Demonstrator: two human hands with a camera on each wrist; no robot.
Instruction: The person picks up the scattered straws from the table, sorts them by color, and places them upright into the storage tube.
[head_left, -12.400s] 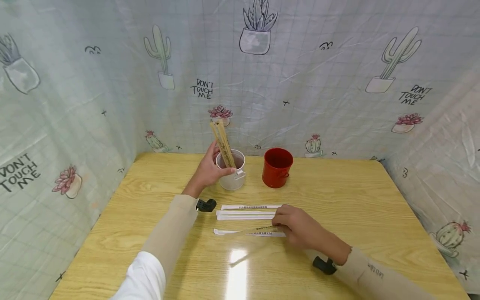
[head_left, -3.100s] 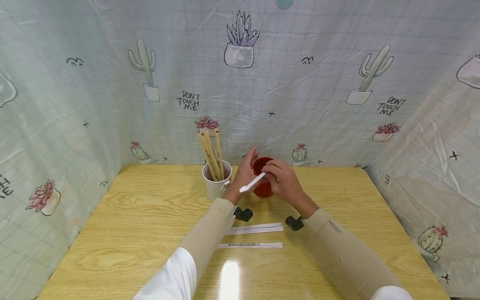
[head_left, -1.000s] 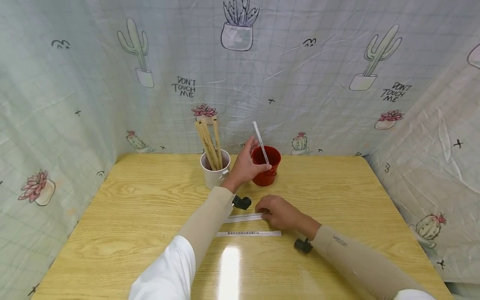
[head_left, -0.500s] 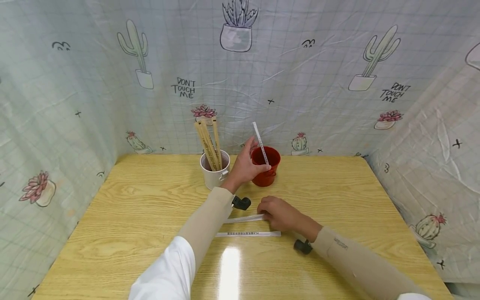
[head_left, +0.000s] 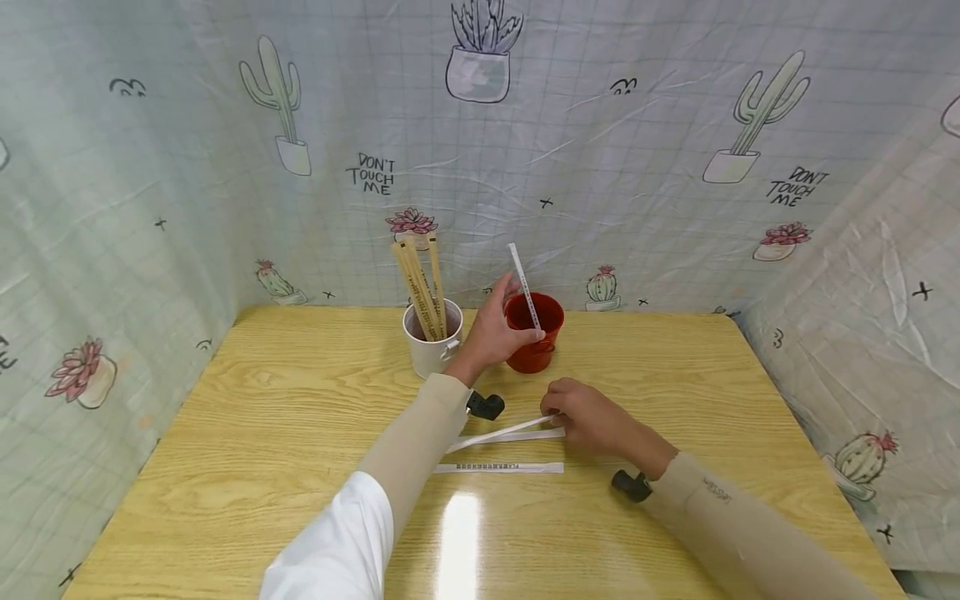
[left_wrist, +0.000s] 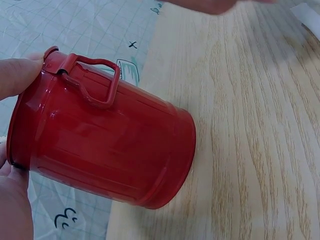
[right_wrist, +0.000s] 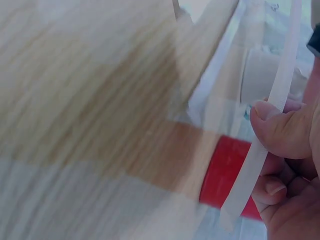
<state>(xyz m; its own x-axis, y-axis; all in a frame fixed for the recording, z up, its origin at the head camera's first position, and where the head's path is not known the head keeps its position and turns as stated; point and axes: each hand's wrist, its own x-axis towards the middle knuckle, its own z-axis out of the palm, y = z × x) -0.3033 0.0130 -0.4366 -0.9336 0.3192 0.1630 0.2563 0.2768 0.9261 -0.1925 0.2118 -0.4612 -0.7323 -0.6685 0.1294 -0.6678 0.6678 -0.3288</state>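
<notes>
My left hand grips the rim of a small red bucket; in the left wrist view its thumb lies on the rim beside the wire handle. One white paper-wrapped straw stands in that bucket, leaning left. Between thumb and fingertips, my right hand pinches a second white wrapped straw by its right end, raised at a slant. Behind it lies another wrapped straw, and a printed one lies nearer the front. My left forearm hides their left ends.
A white bucket stands left of the red one, holding several brown-wrapped straws. A patterned cloth rises at the table's back edge and along both sides. The wooden table shows a bright reflection near the front.
The brown straws now stand in the white bucket, and my left hand has gone to the red one. A white straw was placed there; my right hand has just lifted another, moving right.
</notes>
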